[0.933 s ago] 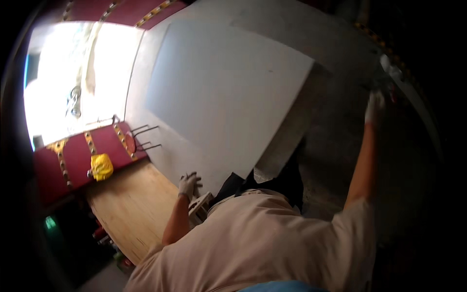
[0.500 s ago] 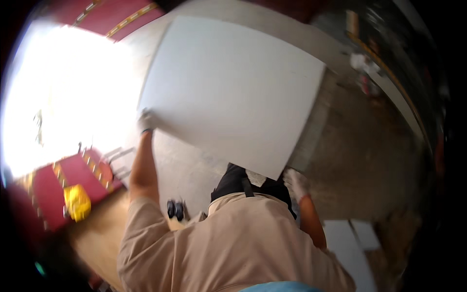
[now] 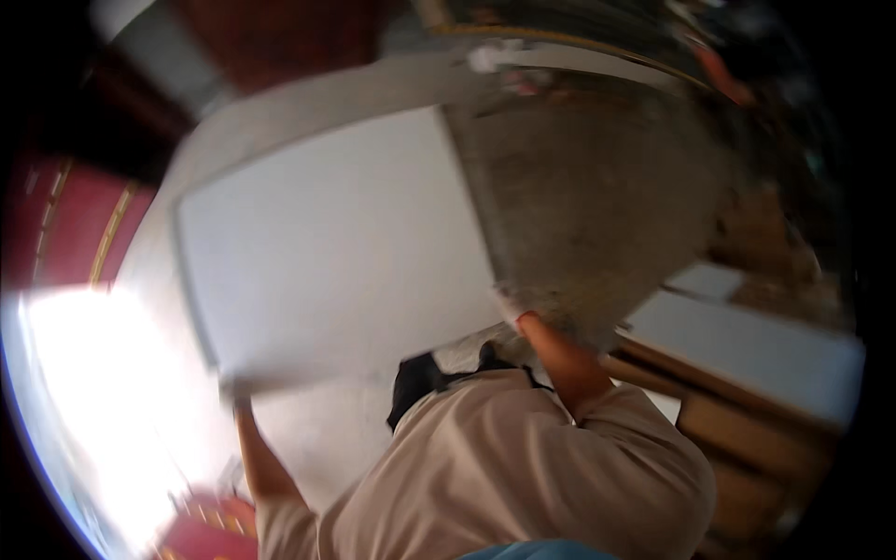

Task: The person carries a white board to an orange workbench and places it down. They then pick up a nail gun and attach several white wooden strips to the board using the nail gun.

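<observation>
A large white rectangular board (image 3: 336, 233) hangs in front of my body, above the concrete floor. My gloved left hand (image 3: 235, 385) grips its near left corner; motion blur hides the separate fingers. At the near right corner, my gloved right hand (image 3: 509, 306) is closed on the board's edge. The board lies broadly face up, its far edge stretching away from me.
To my right rests a stack of white-topped panels (image 3: 737, 341) with brown sides. Dark red panels with yellow strips (image 3: 79, 224) stand at the left, near a glaring bright opening (image 3: 103, 392). A long framed edge (image 3: 579, 61) runs along the far side.
My body and view have turned to the right, bringing the panel stack into fuller view. The board has come lower and more level, with both hands still at its near corners.
</observation>
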A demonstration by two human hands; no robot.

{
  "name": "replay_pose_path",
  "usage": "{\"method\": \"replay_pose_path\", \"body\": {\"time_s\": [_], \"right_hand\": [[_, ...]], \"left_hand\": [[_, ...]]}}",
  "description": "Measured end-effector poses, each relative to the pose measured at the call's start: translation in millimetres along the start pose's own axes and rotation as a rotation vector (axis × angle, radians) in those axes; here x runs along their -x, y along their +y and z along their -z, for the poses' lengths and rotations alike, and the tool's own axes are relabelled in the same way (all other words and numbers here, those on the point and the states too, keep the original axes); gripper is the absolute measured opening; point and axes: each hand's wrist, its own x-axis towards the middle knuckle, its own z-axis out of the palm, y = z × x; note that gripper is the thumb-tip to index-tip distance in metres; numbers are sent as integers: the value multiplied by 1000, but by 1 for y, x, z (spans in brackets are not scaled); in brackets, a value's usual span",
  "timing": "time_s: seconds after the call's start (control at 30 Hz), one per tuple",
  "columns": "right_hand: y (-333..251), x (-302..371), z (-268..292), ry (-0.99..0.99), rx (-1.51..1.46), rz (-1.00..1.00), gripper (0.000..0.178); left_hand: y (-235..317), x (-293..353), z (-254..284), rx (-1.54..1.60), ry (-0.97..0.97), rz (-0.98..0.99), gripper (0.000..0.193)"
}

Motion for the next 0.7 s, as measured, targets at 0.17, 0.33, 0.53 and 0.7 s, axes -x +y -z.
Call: {"method": "replay_pose_path", "body": {"time_s": [0.17, 0.33, 0.53, 0.7], "right_hand": [[-8, 17, 81, -100, 335, -13, 94], [-31, 0, 69, 19, 538, 60, 107], [-93, 19, 141, -93, 407, -19, 106], [-15, -36, 209, 156, 357, 237, 97]], "left_hand": [[-13, 104, -26, 401, 7, 158, 83], [42, 133, -25, 561, -10, 381, 91], [85, 202, -10, 303, 118, 344, 92], [167, 290, -36, 172, 281, 229, 88]]}}
